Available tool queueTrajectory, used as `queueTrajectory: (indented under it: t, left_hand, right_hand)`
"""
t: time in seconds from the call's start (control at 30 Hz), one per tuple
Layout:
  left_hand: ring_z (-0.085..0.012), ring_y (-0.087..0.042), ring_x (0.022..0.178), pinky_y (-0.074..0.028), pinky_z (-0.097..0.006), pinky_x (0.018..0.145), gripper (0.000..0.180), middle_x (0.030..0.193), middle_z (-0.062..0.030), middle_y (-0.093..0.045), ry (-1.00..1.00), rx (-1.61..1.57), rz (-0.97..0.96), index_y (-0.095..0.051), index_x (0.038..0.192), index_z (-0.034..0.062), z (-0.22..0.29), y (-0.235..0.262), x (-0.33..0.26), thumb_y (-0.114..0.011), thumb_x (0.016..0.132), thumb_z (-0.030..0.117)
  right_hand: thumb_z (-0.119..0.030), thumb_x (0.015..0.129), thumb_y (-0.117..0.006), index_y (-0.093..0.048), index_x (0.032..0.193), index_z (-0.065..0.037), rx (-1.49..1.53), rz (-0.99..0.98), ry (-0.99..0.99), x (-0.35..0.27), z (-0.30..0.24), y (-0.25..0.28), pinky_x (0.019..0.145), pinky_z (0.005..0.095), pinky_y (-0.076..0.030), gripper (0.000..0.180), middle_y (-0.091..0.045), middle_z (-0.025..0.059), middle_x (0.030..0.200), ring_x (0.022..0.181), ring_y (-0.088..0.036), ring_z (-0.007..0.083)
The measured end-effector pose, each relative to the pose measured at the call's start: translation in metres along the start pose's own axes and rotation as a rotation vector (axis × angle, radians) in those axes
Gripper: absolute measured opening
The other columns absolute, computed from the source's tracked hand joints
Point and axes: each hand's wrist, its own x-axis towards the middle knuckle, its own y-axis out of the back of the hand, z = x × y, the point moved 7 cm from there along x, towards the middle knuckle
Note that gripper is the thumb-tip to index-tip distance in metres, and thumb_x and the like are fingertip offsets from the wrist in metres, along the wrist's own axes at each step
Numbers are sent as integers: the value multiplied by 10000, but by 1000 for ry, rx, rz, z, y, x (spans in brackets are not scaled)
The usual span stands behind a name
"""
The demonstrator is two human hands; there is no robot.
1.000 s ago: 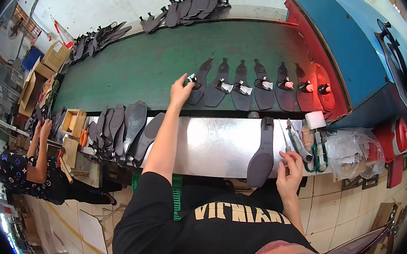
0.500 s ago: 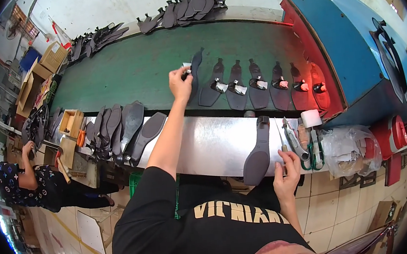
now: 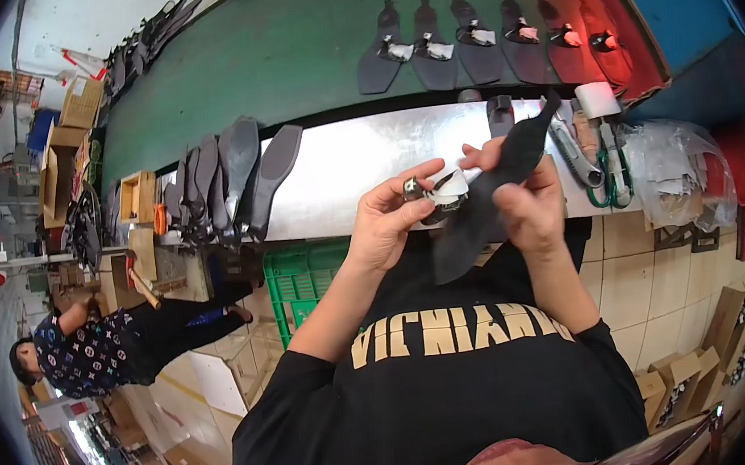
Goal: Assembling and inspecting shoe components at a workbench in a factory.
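Note:
Above the near edge of the steel table I hold a dark sandal (image 3: 522, 151), tilted, with its pointed end up to the right. My left hand (image 3: 387, 222) pinches its strap (image 3: 449, 187), which has white wrapping and a shiny ornament. Around the sole closes my right hand (image 3: 533, 208), its thumb pressed along the near side. Behind the held sandal, the heel block of another dark shoe part (image 3: 500, 113) shows on the steel; the rest of it is hidden.
A green conveyor belt (image 3: 284, 62) carries a row of dark sandals with wrapped straps (image 3: 434, 47) toward a red-lit machine. Soles (image 3: 273, 175) lean at the left. Green-handled scissors (image 3: 610, 165), a cutter (image 3: 573, 150) and a plastic bag (image 3: 680, 167) lie right. A co-worker (image 3: 87, 341) stands left.
My left hand has brought the sandal from the belt down toward me. My right hand has risen from the table edge and now grips it too. The view has tilted lower.

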Motion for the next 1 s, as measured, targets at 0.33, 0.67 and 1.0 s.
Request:
queueTrajectory:
  t: [0.33,0.67,1.0]
  left_hand:
    - [-147,-670,920,-593,-293,787,281,1143,-122,-674,-63,97,26,-652,1147,-19,5,19,-9,-641,869,-59]
    - [-139,-659,899,-579,-261,754,321,1115,-118,-678,-61,150,8,-661,1130,-26,14,11,-10,-704,812,-50]
    - [-129,-652,881,-551,-236,752,339,1085,-113,-687,-92,194,-25,-672,1120,-33,15,9,-13,-722,786,-55]
  right_hand:
    - [-2,715,-769,-470,840,-60,-385,-30,-402,-37,5,-6,693,219,-423,329,-524,7,876,741,-525,91]
    - [35,717,-751,-636,1196,8,-828,-3,-82,-40,-16,-18,799,290,-498,493,-686,130,1023,885,-654,191]
    - [36,728,-730,-642,1170,26,-793,-67,-87,-43,-10,-17,786,279,-496,451,-676,136,982,869,-654,210]
